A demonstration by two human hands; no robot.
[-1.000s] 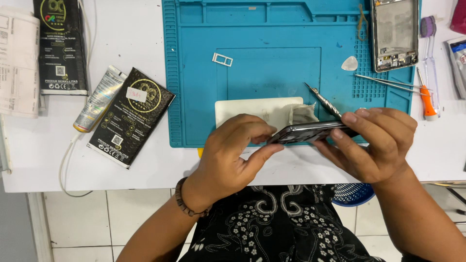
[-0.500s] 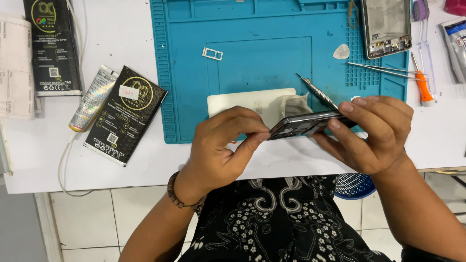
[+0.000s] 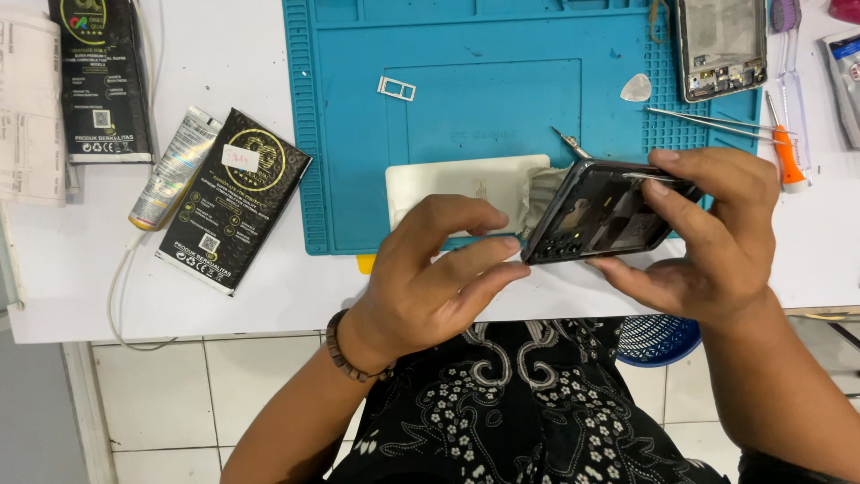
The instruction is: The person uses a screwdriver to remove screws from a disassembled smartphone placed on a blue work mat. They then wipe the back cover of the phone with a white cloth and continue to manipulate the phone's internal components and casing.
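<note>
Tilted since the earlier frame, the dark phone (image 3: 607, 211) showed its back | left hand (image 3: 439, 278) pinched its corner, right hand (image 3: 717, 237) gripped its end | tabletop's (image 3: 269, 296) near edge | steady, even grip advisable.

Both hands (image 3: 430, 278) (image 3: 708, 237) raised, fingers curled

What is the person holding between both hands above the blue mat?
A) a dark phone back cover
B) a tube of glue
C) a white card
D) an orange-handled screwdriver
A: the dark phone back cover sits between the left hand and the right hand, while the glue tube and the orange-handled screwdriver lie untouched on the table.
</note>
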